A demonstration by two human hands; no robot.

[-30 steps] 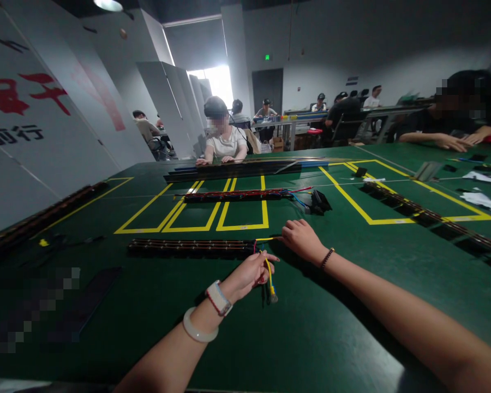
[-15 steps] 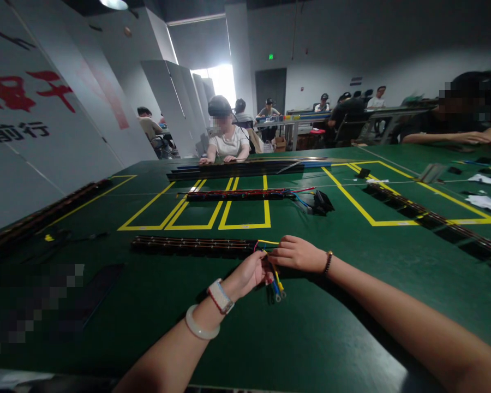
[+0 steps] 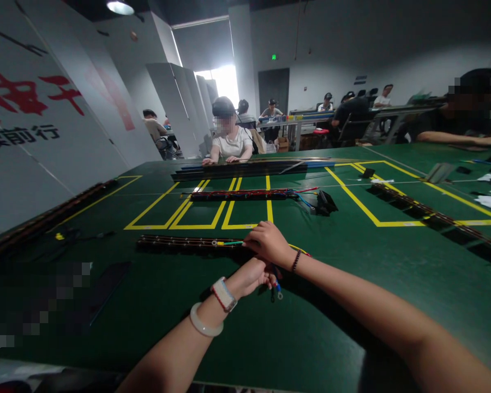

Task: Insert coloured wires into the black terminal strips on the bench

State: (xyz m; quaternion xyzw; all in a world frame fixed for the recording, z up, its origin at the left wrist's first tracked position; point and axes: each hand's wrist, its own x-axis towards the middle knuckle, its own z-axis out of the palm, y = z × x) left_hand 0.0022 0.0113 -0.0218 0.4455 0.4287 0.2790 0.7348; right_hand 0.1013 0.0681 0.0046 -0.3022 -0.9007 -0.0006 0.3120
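Observation:
A long black strip with copper-coloured lines lies crosswise on the green table in front of me. My right hand is closed over its right end, pinching a green wire with a yellow-sleeved ring terminal that points left along the strip. Just below and partly covered by it, my left hand is closed round the wire bundle. Blue-sleeved wire ends with ring terminals hang from its fingers. A yellow wire shows past my right wrist. The grip points themselves are hidden.
Behind lies a second strip with red and blue wires and a black connector block. More strips lie at the left and right. Across the table sits a person by dark long profiles; another person sits far right.
My right hand has moved left across my left hand, bringing the green wire's ring end over the strip. My left hand stays near the strip's end with the blue-ended wires.

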